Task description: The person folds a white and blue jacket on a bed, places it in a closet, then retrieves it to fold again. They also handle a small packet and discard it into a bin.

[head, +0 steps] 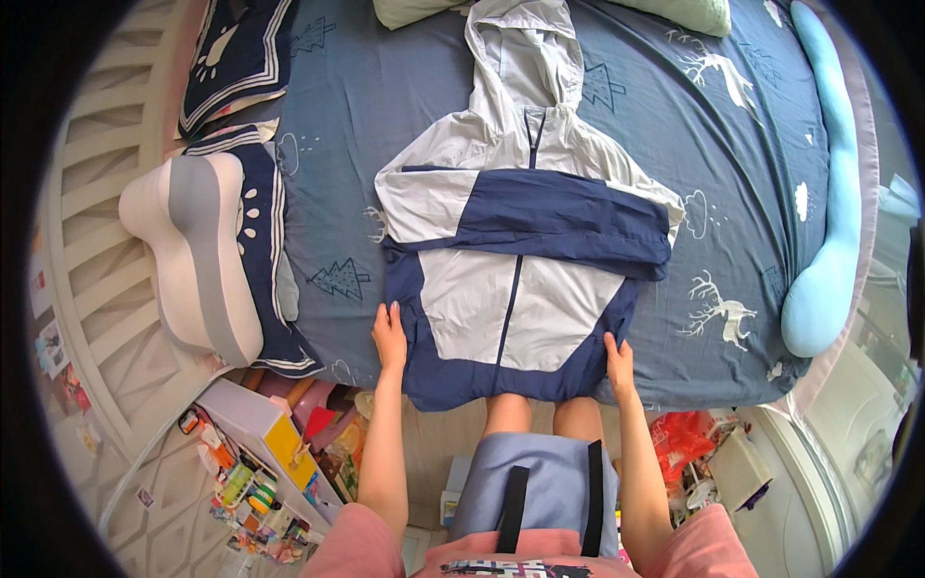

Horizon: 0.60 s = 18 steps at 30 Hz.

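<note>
A hooded zip jacket [470, 311] in light grey and navy lies front up on the bed, its hood [524, 50] away from me. One sleeve [564, 213] lies across the chest above the other, which is mostly hidden. The front zip is closed up to the neck. My left hand [391, 338] holds the jacket's left side edge near the hem. At the opposite side edge, my right hand [619, 365] grips the navy fabric, thumb uppermost. The hem reaches the near edge of the bed, above my knees.
The blue patterned bedsheet [340, 209] spreads around the jacket. A contoured white-and-grey pillow [206, 253] and navy cushions [235, 65] lie at the left. A long light-blue bolster [831, 238] runs along the right. Below the bed stand a small drawer unit [253, 426] and a red plastic bag [676, 441].
</note>
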### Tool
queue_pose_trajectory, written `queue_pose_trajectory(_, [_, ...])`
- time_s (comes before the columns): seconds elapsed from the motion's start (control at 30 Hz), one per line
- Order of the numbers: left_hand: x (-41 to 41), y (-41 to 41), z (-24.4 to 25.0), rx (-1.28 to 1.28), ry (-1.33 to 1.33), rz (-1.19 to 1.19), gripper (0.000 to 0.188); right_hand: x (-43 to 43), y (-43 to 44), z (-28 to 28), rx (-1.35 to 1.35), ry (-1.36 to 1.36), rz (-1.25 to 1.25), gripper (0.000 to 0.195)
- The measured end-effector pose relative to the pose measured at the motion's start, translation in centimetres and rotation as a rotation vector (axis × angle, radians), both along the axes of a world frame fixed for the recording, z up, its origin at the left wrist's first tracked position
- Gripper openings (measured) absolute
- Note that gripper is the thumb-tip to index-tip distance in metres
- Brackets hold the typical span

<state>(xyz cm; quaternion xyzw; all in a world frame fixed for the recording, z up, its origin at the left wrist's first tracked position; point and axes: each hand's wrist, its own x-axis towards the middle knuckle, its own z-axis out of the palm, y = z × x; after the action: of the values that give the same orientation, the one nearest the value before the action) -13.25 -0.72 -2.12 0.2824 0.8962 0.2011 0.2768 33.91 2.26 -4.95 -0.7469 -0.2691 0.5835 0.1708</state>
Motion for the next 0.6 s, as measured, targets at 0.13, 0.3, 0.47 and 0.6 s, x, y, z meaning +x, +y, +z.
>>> queue_pose_trajectory(0.13, [-0.4, -1.7, -0.8, -0.005, -0.079, 0.081, 0.043, 0.8, -0.3, 1.7, 0.168, 0.047, -0.139, 0.046])
queue_pose_trajectory(0.3, [1.5, -4.6, 0.7, -0.161, -0.317, -0.091, 0.083, 1.5, -2.5, 3.7, -0.024, 0.366, -0.125, 0.044])
queue_pose_trajectory(0.47, [2.6, -12.6, 0.9, -0.183, -0.523, -0.167, 0.054, 1.3, -6.9, 5.2, -0.226, 0.299, 0.211, 0.048])
queue_pose_trajectory(0.6, [3.1, -16.1, 2.6, -0.182, -0.471, -0.061, 0.050, -0.4, -9.9, 6.8, 0.140, 0.156, 0.106, 0.042])
